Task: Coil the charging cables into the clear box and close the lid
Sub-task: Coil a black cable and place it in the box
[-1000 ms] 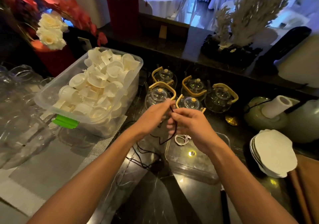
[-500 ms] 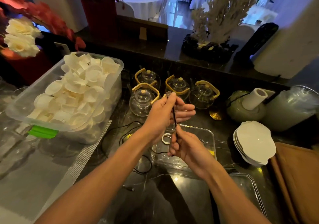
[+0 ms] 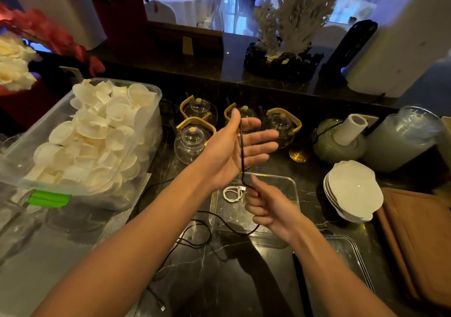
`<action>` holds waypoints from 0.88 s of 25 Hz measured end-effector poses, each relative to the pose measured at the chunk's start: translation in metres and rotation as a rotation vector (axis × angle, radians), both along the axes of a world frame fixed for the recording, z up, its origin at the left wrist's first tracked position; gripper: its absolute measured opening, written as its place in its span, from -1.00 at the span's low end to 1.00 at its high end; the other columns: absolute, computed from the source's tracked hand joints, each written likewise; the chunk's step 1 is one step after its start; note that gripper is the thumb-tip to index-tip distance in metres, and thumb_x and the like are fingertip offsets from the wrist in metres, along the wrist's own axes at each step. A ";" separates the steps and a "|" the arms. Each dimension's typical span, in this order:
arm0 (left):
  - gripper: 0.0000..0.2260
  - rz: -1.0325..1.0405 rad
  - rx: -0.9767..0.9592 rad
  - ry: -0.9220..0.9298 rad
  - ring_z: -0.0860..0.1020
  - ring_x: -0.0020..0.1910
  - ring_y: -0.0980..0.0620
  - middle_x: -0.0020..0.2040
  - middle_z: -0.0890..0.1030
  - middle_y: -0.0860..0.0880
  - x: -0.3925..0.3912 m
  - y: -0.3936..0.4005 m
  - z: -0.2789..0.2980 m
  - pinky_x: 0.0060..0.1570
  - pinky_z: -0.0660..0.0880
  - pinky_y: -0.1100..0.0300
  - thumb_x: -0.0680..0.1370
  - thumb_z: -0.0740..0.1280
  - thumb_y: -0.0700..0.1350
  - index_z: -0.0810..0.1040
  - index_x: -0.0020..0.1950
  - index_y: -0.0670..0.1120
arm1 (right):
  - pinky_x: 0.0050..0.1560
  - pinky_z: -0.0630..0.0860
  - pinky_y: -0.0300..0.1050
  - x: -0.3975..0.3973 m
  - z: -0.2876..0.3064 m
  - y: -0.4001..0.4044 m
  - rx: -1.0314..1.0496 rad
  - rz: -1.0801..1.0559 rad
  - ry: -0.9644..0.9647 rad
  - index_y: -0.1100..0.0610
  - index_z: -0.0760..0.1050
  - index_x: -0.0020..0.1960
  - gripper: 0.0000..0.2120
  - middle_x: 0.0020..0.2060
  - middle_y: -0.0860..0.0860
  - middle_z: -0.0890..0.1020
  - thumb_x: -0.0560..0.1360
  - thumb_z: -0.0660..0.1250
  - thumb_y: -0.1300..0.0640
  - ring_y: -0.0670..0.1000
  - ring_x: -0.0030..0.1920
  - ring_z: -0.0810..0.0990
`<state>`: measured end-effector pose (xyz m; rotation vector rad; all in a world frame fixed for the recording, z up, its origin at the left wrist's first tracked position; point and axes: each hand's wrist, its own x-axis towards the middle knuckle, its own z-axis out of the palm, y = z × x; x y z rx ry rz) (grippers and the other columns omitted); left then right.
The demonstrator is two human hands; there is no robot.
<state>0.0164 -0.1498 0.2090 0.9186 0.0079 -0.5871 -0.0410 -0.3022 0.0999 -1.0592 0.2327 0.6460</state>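
A black charging cable (image 3: 242,150) runs straight down across the palm of my left hand (image 3: 234,148), pinched under the thumb near the top while the other fingers are spread. My right hand (image 3: 266,204) is closed on the same cable lower down, over the clear box (image 3: 290,187). The rest of the black cable trails in loops over the dark counter, its plug (image 3: 161,307) lying near the front. A small white cable (image 3: 233,193) lies coiled inside the clear box. The clear lid (image 3: 351,255) rests flat on the counter to the box's front right.
A large clear tub (image 3: 146,131) of white cups stands left. Several glass teapots (image 3: 192,141) with wooden handles stand behind the box. White plates (image 3: 353,189), a paper roll (image 3: 351,128) and a brown mat (image 3: 419,243) sit right. A raised ledge with decorations runs along the back.
My left hand has opened its fingers and lifted, stretching the black cable upright. My right hand has slid down the cable, over the clear box. The view has shifted left.
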 end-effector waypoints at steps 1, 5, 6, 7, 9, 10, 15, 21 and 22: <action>-0.60 -0.016 0.040 0.049 0.71 -0.32 0.03 -0.12 0.74 -0.16 0.000 0.000 -0.007 -0.46 0.59 0.27 0.69 0.04 0.16 0.47 0.17 -0.13 | -0.60 0.05 -0.31 0.003 -0.003 -0.008 0.077 -0.007 0.047 0.07 0.36 -0.20 -0.68 -0.36 -0.06 0.18 0.56 0.42 -0.03 -0.13 -0.45 0.10; -0.67 -0.127 0.243 0.158 0.64 -0.48 0.11 -0.23 0.73 -0.14 0.001 0.000 -0.027 -0.60 0.48 0.35 0.68 0.15 0.10 0.50 0.01 -0.14 | -0.52 0.22 -0.28 0.016 0.004 -0.027 -0.109 -0.008 0.029 0.10 0.47 -0.13 -0.89 -0.37 -0.04 0.30 0.55 0.35 0.13 -0.11 -0.44 0.21; -0.67 -0.174 0.297 0.159 0.64 -0.49 0.11 -0.24 0.72 -0.15 0.001 0.000 -0.032 -0.60 0.49 0.35 0.67 0.16 0.10 0.51 0.01 -0.16 | -0.46 0.25 -0.25 0.020 0.008 -0.028 -0.212 -0.010 0.001 0.08 0.53 -0.16 -0.87 -0.39 -0.04 0.30 0.57 0.33 0.12 -0.10 -0.43 0.22; -0.65 -0.229 0.349 0.148 0.65 -0.47 0.10 -0.24 0.72 -0.17 0.000 0.001 -0.037 -0.58 0.51 0.33 0.67 0.17 0.09 0.52 0.03 -0.19 | -0.42 0.27 -0.22 0.025 0.013 -0.029 -0.284 -0.013 -0.023 0.06 0.57 -0.21 -0.80 -0.40 -0.03 0.29 0.58 0.32 0.11 -0.09 -0.42 0.24; -0.57 -0.330 0.453 0.114 0.69 -0.38 0.04 -0.19 0.72 -0.22 -0.002 0.002 -0.048 -0.43 0.62 0.26 0.68 0.15 0.09 0.56 0.08 -0.27 | -0.41 0.27 -0.20 0.033 0.024 -0.029 -0.357 -0.002 -0.046 0.06 0.54 -0.29 -0.73 -0.41 -0.01 0.28 0.59 0.31 0.10 -0.07 -0.42 0.23; -0.54 -0.358 0.500 0.099 0.71 -0.31 -0.01 -0.14 0.72 -0.27 -0.003 0.002 -0.055 -0.32 0.66 0.21 0.69 0.14 0.09 0.58 0.09 -0.30 | -0.43 0.25 -0.21 0.036 0.029 -0.028 -0.396 0.019 -0.050 0.07 0.53 -0.28 -0.73 -0.41 -0.02 0.29 0.60 0.30 0.09 -0.07 -0.42 0.23; -0.50 -0.203 0.594 0.077 0.72 -0.14 -0.13 -0.02 0.70 -0.32 -0.004 0.004 -0.071 -0.16 0.68 0.10 0.70 0.11 0.09 0.58 0.18 -0.33 | -0.47 0.29 -0.22 0.038 0.054 -0.009 -0.522 0.057 -0.116 0.14 0.56 -0.19 -0.75 -0.44 -0.03 0.36 0.63 0.24 0.14 -0.08 -0.46 0.30; -0.51 0.236 0.410 0.123 0.68 -0.23 -0.01 -0.15 0.71 -0.21 0.002 -0.004 -0.065 -0.34 0.61 0.26 0.71 0.11 0.04 0.58 0.13 -0.38 | -0.32 0.52 -0.13 0.014 0.056 0.025 -0.285 0.016 -0.232 0.24 0.58 0.02 -0.80 -0.39 0.02 0.47 0.67 0.22 0.16 -0.05 -0.41 0.44; -0.54 0.249 0.312 0.165 0.70 -0.19 0.00 -0.10 0.72 -0.21 0.004 -0.006 -0.062 -0.31 0.64 0.25 0.71 0.11 0.02 0.57 0.13 -0.37 | -0.26 0.56 -0.09 0.009 0.049 0.030 -0.283 0.029 -0.227 0.24 0.57 0.01 -0.77 -0.39 0.03 0.49 0.68 0.21 0.13 -0.04 -0.41 0.46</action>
